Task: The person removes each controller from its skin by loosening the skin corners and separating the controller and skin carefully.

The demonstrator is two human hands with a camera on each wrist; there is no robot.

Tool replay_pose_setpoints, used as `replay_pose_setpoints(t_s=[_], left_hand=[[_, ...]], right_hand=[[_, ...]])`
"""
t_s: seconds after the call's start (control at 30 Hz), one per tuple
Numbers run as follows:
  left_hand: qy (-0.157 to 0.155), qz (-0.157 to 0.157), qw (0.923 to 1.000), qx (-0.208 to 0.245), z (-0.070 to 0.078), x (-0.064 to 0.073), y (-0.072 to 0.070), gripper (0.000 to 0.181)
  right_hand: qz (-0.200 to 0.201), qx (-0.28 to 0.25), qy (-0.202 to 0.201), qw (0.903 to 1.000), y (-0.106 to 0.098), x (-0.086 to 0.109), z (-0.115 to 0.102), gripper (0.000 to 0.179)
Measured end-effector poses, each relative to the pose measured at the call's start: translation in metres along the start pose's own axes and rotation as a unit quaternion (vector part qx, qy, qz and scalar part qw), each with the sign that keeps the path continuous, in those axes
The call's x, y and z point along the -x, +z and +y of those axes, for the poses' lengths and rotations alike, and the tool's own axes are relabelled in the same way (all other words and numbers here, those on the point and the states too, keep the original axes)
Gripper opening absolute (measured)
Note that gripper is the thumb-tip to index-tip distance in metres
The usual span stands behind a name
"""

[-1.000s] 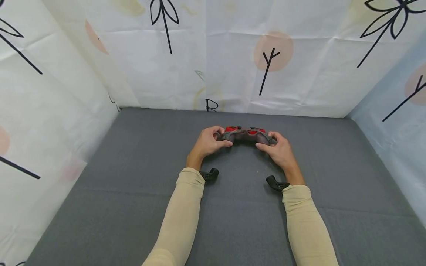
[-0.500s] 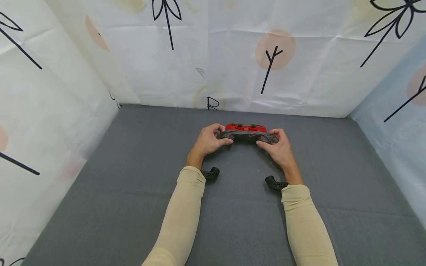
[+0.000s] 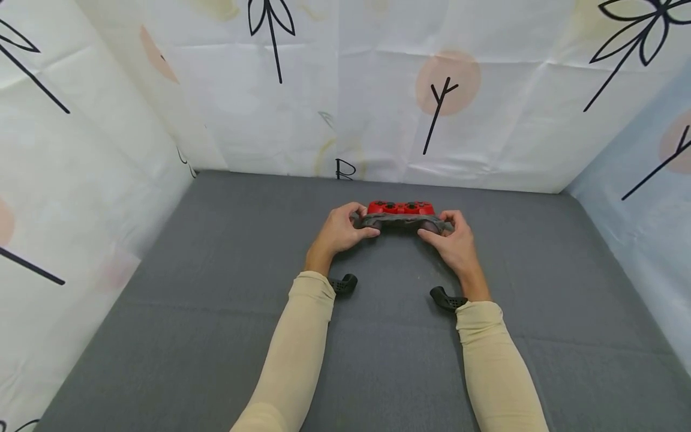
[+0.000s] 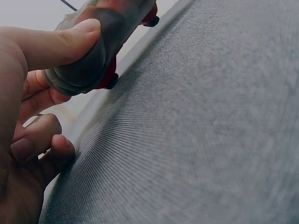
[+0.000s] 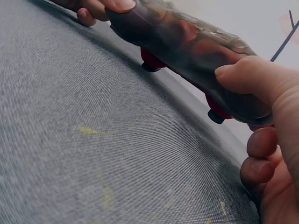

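Observation:
A red game controller [image 3: 400, 208] with black buttons is held near the far edge of the table, with a dark, smoky see-through plastic shell [image 3: 399, 221] along its near side. My left hand [image 3: 342, 230] pinches the left end of this shell, thumb on the near face and fingers behind. At the right end my right hand [image 3: 453, 243] grips it in the same way. Seen from the right wrist, the plastic shell [image 5: 187, 51] spans between both thumbs, and red parts with black tips [image 5: 216, 114] jut from below it.
A grey cloth-covered table [image 3: 378, 372] lies under both arms. White sheets with plant drawings [image 3: 378, 108] rise behind it and at both sides. Black curved pieces [image 3: 344, 284] stick out at the inner side of each wrist.
The controller has tilted so that more of its red, buttoned face shows than a second ago. Both hands keep their hold and have barely shifted.

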State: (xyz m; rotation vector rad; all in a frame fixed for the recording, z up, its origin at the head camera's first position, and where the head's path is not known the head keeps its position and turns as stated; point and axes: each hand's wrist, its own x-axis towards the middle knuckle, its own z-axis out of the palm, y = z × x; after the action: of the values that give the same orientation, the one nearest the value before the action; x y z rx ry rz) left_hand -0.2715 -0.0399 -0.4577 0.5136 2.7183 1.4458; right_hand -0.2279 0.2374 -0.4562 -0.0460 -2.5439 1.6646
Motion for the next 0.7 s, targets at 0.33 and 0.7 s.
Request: replay_pose_setpoints(t_s=[0.33, 0.7], left_hand=[[0.005, 0.000, 1.0000, -0.006, -0.0008, -0.0012, 0.0041, 0.038], [0.007, -0.003, 0.9998, -0.020, 0.0026, -0.0022, 0.0024, 0.037]], right_hand=[[0.006, -0.001, 0.020, 0.9998, -0.0008, 0.0010, 0.0012, 0.053], [-0.016, 0.063, 0.013, 0.9978, -0.0040, -0.0045, 0.0006, 0.052]])
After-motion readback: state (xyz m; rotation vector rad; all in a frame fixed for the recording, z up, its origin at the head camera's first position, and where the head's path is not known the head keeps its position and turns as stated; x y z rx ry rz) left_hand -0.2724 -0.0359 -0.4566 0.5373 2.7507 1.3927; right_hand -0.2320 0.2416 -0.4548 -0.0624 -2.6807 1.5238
